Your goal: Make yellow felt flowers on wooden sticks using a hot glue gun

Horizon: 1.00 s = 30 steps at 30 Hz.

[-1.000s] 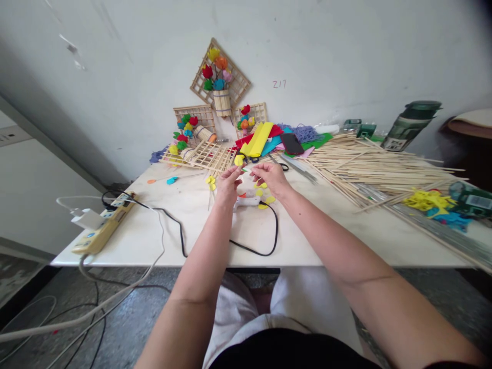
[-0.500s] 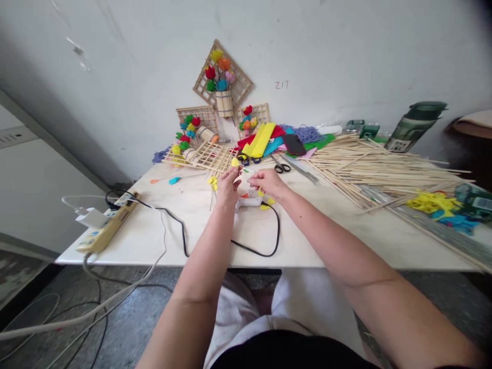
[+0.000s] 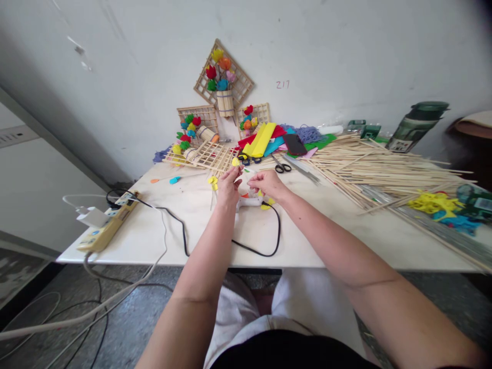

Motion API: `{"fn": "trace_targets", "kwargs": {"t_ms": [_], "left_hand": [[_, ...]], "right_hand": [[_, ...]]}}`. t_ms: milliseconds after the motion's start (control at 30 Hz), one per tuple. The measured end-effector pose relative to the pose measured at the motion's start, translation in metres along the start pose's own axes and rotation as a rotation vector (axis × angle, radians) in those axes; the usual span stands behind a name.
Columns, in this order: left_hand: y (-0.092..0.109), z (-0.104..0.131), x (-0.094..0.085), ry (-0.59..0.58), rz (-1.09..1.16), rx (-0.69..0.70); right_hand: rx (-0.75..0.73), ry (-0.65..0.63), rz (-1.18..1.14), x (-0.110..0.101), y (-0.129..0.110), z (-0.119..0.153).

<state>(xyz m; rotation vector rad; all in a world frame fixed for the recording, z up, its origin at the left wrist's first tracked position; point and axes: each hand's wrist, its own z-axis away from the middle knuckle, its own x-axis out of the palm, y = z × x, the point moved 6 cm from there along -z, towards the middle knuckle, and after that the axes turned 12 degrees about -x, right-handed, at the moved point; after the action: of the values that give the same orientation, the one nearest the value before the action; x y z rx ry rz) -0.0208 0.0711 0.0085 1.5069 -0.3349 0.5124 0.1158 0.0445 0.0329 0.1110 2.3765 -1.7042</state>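
My left hand [image 3: 229, 185] is closed around a small yellow paper flower [image 3: 236, 162], which pokes out above the fingertips. Just to its right, my right hand [image 3: 266, 183] is pinched; whatever lies between its fingertips is too small to make out. Below both hands a white glue gun [image 3: 249, 202] with an orange part rests on the table, its black cord [image 3: 279, 230] looping toward me. Yellow paper pieces [image 3: 267, 204] lie beside the glue gun, and more yellow petals [image 3: 212, 182] sit left of my left hand.
Scissors [image 3: 283, 167], crepe paper [image 3: 260, 141] and a dark phone [image 3: 294, 145] lie beyond my hands. Bamboo sticks [image 3: 369, 169] spread across the right, near a green bottle [image 3: 415, 128]. Lattice panels with paper flowers [image 3: 224, 77] stand at the wall. A power strip [image 3: 109, 225] is at left.
Both hands stay in nearly the same place, with the yellow flower still in the left. The whole view has shifted very slightly.
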Motion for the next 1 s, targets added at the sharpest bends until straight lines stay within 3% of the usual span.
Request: {"fn": "trace_targets", "kwargs": {"t_ms": [267, 433, 633, 1000], "left_hand": [[0.000, -0.001, -0.002, 0.022, 0.006, -0.008], [0.001, 0.000, 0.000, 0.009, 0.019, -0.017], [0.001, 0.000, 0.002, -0.022, -0.015, 0.007], [0.000, -0.001, 0.003, -0.085, 0.085, 0.028]], "right_hand": [[-0.167, 0.150, 0.024, -0.007, -0.009, -0.001], [-0.160, 0.257, -0.039, -0.016, -0.009, -0.002], [0.020, 0.125, -0.223, -0.003, -0.003, 0.002], [0.032, -0.099, -0.317, 0.026, 0.011, 0.005]]}}
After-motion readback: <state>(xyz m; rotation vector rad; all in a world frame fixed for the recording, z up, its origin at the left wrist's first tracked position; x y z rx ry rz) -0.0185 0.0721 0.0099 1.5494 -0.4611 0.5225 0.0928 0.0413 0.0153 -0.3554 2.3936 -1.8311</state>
